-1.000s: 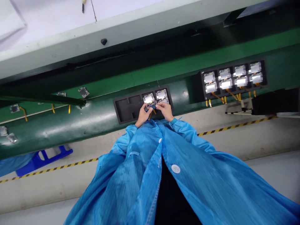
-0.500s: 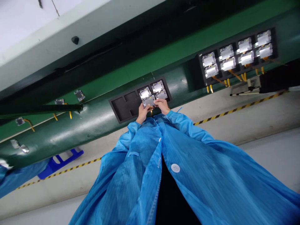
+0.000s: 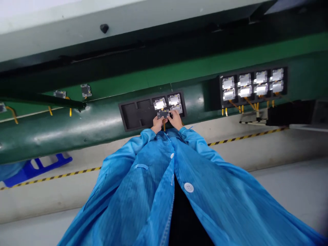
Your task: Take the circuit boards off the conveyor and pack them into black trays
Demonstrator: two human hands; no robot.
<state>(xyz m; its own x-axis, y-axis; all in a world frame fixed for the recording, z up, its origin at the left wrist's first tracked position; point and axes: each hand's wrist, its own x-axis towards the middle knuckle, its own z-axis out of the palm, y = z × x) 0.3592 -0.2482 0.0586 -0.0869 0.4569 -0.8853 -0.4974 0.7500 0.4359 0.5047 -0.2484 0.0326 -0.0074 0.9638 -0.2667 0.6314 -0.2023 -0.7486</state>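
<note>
A small circuit board (image 3: 163,114) with an orange flex cable (image 3: 164,125) hanging from its near edge is held between my two hands. My left hand (image 3: 158,123) pinches its left side, and the fingers of my right hand (image 3: 175,120) close on its right side. Both hands are over the near edge of a black tray (image 3: 130,127). Behind the held board, another board (image 3: 160,103) with a silvery plate lies in the tray. Two more, an upper board (image 3: 174,99) and a lower board (image 3: 176,108), sit in the right column, the lower one partly covered by my right hand.
On the green bench (image 3: 99,126), a second black tray (image 3: 253,101) at the right holds several boards with orange cables over its edge. Loose boards (image 3: 86,90) lie at the left near a dark green bar (image 3: 51,101). A pale shelf edge (image 3: 77,34) overhangs the bench.
The held board has turned from its bright silvery face to a darker look, and its cable shows more. My head view has rotated and shifted. Both hands stay on the board.
</note>
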